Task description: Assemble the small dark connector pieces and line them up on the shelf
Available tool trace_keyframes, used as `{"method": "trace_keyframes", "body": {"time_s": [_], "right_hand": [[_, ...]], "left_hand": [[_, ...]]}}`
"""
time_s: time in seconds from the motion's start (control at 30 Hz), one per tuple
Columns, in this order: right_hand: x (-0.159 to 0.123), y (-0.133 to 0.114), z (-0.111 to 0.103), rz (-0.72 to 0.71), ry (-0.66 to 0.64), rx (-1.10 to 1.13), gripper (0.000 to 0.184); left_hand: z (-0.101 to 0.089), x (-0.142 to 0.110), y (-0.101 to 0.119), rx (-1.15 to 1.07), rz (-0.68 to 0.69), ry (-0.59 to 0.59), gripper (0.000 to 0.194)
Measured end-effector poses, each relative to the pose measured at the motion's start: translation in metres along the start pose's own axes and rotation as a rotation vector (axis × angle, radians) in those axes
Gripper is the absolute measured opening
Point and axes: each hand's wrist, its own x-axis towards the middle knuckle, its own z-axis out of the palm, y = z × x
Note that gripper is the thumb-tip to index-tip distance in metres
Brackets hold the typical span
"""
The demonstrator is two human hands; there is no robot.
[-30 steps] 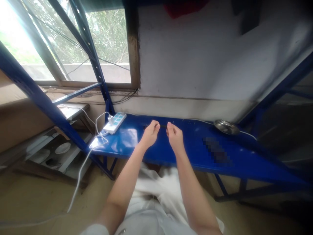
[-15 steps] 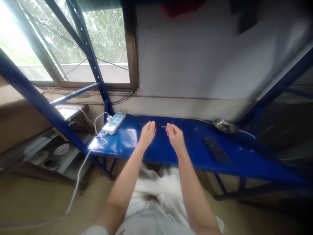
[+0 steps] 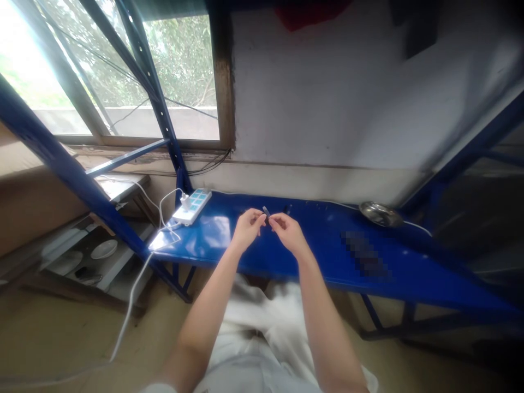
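Observation:
My left hand and my right hand come together over the blue tabletop, fingers pinched and fingertips almost touching. Between them is a slim pen-like stick, dark with a clear, shiny end that tilts upward. Most of its length is hidden by my fingers, and I cannot make out its exact kind. Just beyond my right hand a small dark item lies on the tabletop.
A white power strip with a plugged-in cable stands at the left of the table. Toward the right are a shiny metal dish and a blurred-out dark object. Blue frame posts rise at the sides.
My hands have drawn closer together. The stick, earlier stretched level between them, now shows only a short clear end pointing up.

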Motion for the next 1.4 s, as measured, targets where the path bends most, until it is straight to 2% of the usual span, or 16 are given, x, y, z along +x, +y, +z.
{"method": "trace_keyframes", "body": {"time_s": [0.13, 0.23, 0.57, 0.73, 0.9, 1.07, 1.23, 1.3, 1.4], "right_hand": [[0.0, 0.003, 0.002, -0.01, -0.025, -0.029, 0.032], [0.001, 0.004, 0.001, -0.028, -0.01, -0.065, 0.031], [-0.002, 0.002, 0.001, 0.035, -0.088, 0.011, 0.037], [-0.001, 0.003, 0.0, 0.065, -0.057, 0.008, 0.037], [0.002, 0.013, -0.003, 0.077, 0.056, -0.003, 0.038], [0.003, 0.031, -0.007, 0.169, 0.088, -0.04, 0.04], [0.009, 0.058, -0.011, 0.227, 0.179, -0.099, 0.042], [0.015, 0.073, -0.013, 0.251, 0.232, -0.131, 0.039], [0.026, 0.098, -0.017, 0.288, 0.303, -0.182, 0.033]], "left_hand": [[-0.001, 0.0, 0.0, 0.005, 0.005, 0.013, 0.024], [-0.001, 0.0, 0.0, 0.028, 0.016, -0.026, 0.02], [-0.002, -0.002, -0.004, 0.103, 0.059, -0.138, 0.017], [0.0, -0.005, -0.008, 0.069, 0.038, -0.117, 0.023], [0.002, -0.001, -0.031, 0.021, -0.046, 0.003, 0.024], [-0.001, 0.002, -0.066, 0.089, -0.162, 0.084, 0.024], [0.0, -0.008, -0.101, 0.206, -0.23, 0.172, 0.028], [0.002, -0.013, -0.111, 0.254, -0.226, 0.18, 0.03], [0.005, -0.016, -0.117, 0.314, -0.193, 0.126, 0.031]]}}
